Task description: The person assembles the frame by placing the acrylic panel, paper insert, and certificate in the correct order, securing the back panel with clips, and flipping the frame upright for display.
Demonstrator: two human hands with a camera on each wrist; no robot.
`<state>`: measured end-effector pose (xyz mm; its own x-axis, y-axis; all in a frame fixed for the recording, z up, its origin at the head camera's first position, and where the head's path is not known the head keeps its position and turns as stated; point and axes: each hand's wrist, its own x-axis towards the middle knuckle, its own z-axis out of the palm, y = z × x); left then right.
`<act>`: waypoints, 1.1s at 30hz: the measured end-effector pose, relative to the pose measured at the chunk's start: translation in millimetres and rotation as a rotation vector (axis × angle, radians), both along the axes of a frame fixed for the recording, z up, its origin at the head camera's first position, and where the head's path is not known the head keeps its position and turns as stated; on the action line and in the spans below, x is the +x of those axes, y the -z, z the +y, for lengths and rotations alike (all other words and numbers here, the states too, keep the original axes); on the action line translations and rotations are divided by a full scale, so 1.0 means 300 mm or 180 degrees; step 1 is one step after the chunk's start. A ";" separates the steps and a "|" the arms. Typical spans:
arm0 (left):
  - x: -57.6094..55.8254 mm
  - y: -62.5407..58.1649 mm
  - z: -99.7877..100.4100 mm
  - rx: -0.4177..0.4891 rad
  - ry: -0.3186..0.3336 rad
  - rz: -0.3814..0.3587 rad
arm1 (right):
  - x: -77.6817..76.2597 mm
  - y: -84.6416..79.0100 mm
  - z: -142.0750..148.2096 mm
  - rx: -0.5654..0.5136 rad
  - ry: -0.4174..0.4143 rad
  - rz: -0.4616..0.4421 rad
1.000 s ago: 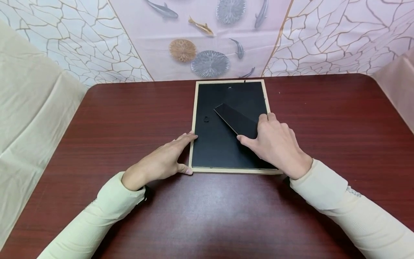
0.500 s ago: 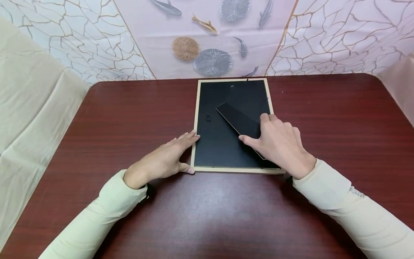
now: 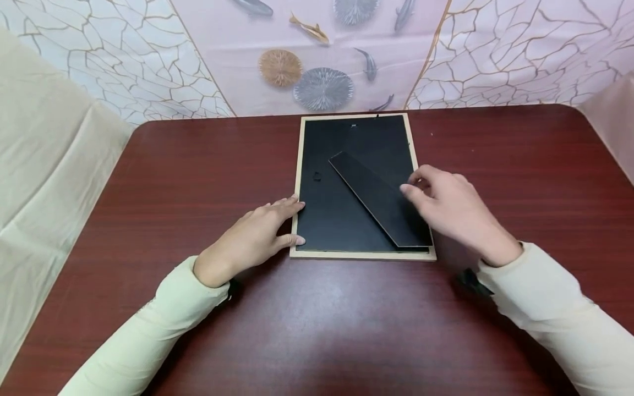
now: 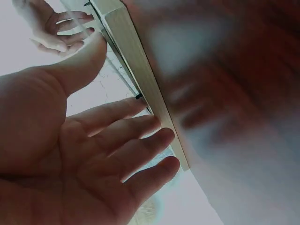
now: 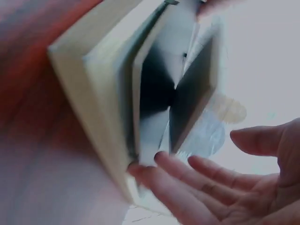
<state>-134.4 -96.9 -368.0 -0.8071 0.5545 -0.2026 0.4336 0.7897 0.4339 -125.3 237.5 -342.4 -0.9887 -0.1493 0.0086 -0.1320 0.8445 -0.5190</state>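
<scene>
A picture frame point(image 3: 322, 225) with a pale wooden border lies face down on the table, its black back showing. Across that back slants a black easel stand point(image 3: 378, 206); the right wrist view shows the stand point(image 5: 197, 89) tilted up from the back panel. My left hand point(image 3: 252, 234) rests at the frame's left edge, fingertips on the border, and the left wrist view has its fingers extended along the wooden side point(image 4: 138, 61). Beside the frame's right edge is my right hand point(image 3: 453, 206), holding nothing, its fingers loosely bent near the stand.
The dark red wooden table point(image 3: 317, 324) extends around the frame on every side. Behind it hangs a patterned cloth point(image 3: 386, 55) with fish and round motifs. Plain pale fabric point(image 3: 44, 143) drapes at the left side.
My right hand has let go of the easel stand and moved right, uncovering the stand's wide lower end. The left hand stays at the left edge, its thumb now slightly higher on the frame.
</scene>
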 end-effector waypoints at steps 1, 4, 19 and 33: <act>0.001 0.000 0.004 -0.0009 -0.0018 0.0033 | 0.002 0.002 0.021 -0.0086 -0.0013 -0.0031; 0.002 0.000 0.010 -0.0030 -0.0068 0.0044 | 0.015 0.014 0.075 -0.0240 -0.0050 -0.0200; 0.002 0.007 0.003 0.0117 -0.0024 -0.0072 | 0.154 0.125 0.175 0.0149 -0.0828 -0.0153; -0.014 0.005 -0.002 0.0084 -0.0073 -0.0128 | 0.152 0.120 0.156 0.0228 -0.0674 -0.0226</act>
